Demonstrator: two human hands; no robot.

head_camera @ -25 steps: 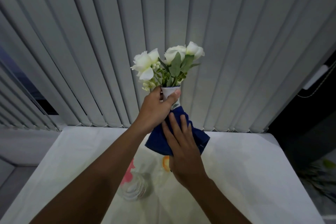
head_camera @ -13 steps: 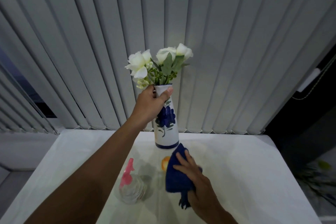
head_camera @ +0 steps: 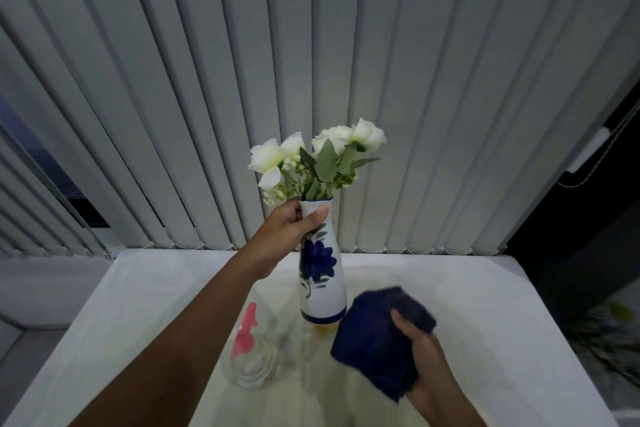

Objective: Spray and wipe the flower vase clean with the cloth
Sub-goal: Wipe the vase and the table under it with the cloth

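A tall white vase (head_camera: 322,284) with a painted blue flower holds white flowers (head_camera: 318,156). It is upright over the white table (head_camera: 485,315); whether its base touches the surface I cannot tell. My left hand (head_camera: 294,229) grips the vase around its neck. My right hand (head_camera: 420,354) clutches a bunched dark blue cloth (head_camera: 377,343) to the right of the vase and below it, apart from it. A clear spray bottle (head_camera: 252,360) with a pink trigger head stands on the table left of the vase's base.
Grey vertical blinds (head_camera: 346,80) hang right behind the table's far edge. A small orange object (head_camera: 322,328) peeks out under the vase's base. Dark floor with leafy plants lies beyond the table's right edge.
My right hand took the cloth off the vase's body, uncovering the painted flower, and drew it down and to the right. My left hand kept its hold on the neck.
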